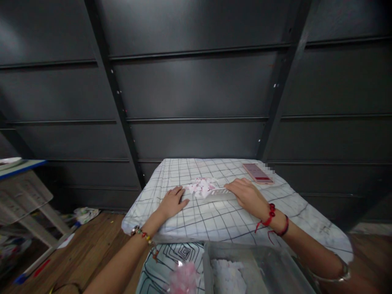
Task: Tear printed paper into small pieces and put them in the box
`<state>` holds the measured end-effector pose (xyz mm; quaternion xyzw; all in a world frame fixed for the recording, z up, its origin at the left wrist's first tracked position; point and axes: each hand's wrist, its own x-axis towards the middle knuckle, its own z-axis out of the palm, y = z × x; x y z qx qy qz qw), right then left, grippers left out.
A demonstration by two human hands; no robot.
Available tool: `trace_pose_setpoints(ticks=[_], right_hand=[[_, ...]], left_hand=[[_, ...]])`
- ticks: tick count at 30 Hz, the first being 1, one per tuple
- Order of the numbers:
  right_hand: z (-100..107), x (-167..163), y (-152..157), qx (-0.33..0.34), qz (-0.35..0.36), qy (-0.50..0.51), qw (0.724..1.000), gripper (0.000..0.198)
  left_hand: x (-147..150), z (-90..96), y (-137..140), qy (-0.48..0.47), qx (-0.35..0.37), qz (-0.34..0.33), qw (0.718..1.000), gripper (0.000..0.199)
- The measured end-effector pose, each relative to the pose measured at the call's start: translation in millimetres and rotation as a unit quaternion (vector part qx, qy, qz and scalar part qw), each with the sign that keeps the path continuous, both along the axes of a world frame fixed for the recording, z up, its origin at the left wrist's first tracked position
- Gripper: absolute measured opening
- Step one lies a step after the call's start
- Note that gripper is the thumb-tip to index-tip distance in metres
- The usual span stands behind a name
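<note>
My left hand [172, 203] lies flat on the white checked cloth [211, 220], fingers spread. It rests just left of a small heap of white and pink scraps [202, 185]. The fingers of my right hand [246, 197] are closed on the right end of a white slatted plastic piece [218, 194], perhaps a small tray or basket tilted on its side. The far end of this piece touches or nearly touches the heap; its underside is hidden from me.
A phone [258, 173] lies at the back right of the cloth. Nearest me stand a translucent plastic bin [260, 249] with pale scraps inside and a pink bagged bundle [183, 277]. A dark panelled wall [196, 90] rises behind; a blue-edged table [23, 168] stands left.
</note>
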<state>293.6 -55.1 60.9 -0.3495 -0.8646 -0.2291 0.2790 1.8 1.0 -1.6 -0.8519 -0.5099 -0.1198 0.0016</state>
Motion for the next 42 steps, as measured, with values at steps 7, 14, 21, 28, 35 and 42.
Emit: trace_pose_setpoints(ticks=[7,14,21,28,35,42], right_hand=[[-2.2,-11.8,-22.6,-0.014,0.000,-0.024,1.000,0.036],[7.7,-16.1,-34.3,0.033,-0.052,-0.025,0.998,0.039],[4.8,-21.4,-47.0,0.026,-0.143,-0.049,0.988,0.037],[15.0,-64.3,-67.6,-0.003,-0.107,-0.060,0.992,0.030],[20.1,-100.4,-87.7,0.027,-0.046,-0.015,0.998,0.024],[30.4,-77.0,-61.4,-0.006,-0.063,-0.026,0.998,0.030]], left_hand=[[0.2,4.2,-3.7,-0.029,0.021,-0.023,0.999,0.045],[-17.0,5.0,-15.6,-0.022,-0.002,-0.012,1.000,0.050],[-46.2,3.7,-37.2,0.048,-0.064,-0.027,0.996,0.072],[-46.8,2.3,-38.7,0.058,-0.057,-0.034,0.996,0.073],[-47.4,0.4,-39.0,0.040,-0.063,-0.027,0.997,0.073],[-46.1,2.9,-41.4,0.038,-0.056,-0.027,0.997,0.071]])
